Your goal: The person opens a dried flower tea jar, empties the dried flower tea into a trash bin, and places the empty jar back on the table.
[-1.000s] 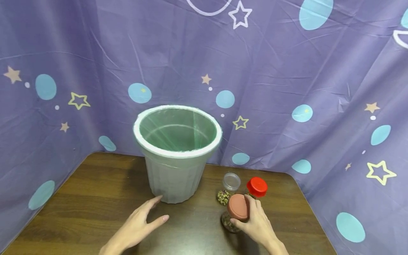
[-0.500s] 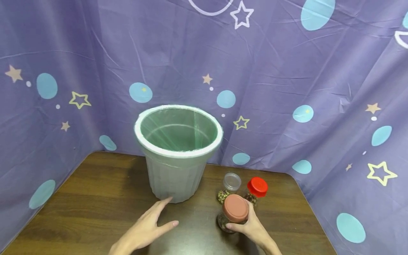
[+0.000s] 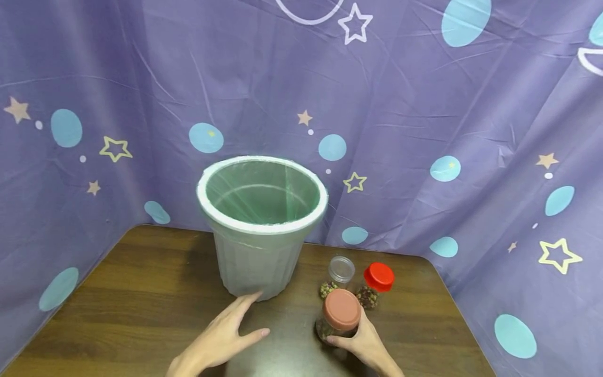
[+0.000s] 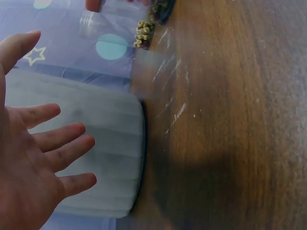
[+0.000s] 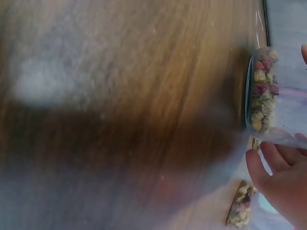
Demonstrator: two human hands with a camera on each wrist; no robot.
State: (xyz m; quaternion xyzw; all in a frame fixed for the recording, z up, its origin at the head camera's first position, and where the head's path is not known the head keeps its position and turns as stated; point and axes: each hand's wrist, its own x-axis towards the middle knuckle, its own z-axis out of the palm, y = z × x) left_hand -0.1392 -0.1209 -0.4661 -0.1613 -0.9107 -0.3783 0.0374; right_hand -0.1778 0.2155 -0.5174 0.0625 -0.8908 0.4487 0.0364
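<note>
My right hand (image 3: 364, 343) grips a clear jar with a pinkish-brown lid (image 3: 342, 310), thumb and fingers on opposite sides. In the right wrist view, dried buds and flowers (image 5: 264, 91) fill the jar's bottom. Whether its base touches the table, I cannot tell. My left hand (image 3: 221, 335) has its fingers spread and holds nothing. It is in front of a grey-green bin (image 3: 259, 262); contact with the bin is not plain. Behind the gripped jar stand a clear-lidded jar (image 3: 341, 269) of yellowish buds and a red-lidded jar (image 3: 378, 276) of dried flowers.
Everything stands on a brown wooden table (image 3: 155, 293). A transparent liner covers the bin's white rim (image 3: 264, 228). Directly behind the table and along its sides hangs a purple curtain (image 3: 400, 131) with stars and blue spots.
My right hand has moved left with the pinkish-lidded jar, uncovering more of the red-lidded jar. My left hand has shifted right, still with spread fingers.
</note>
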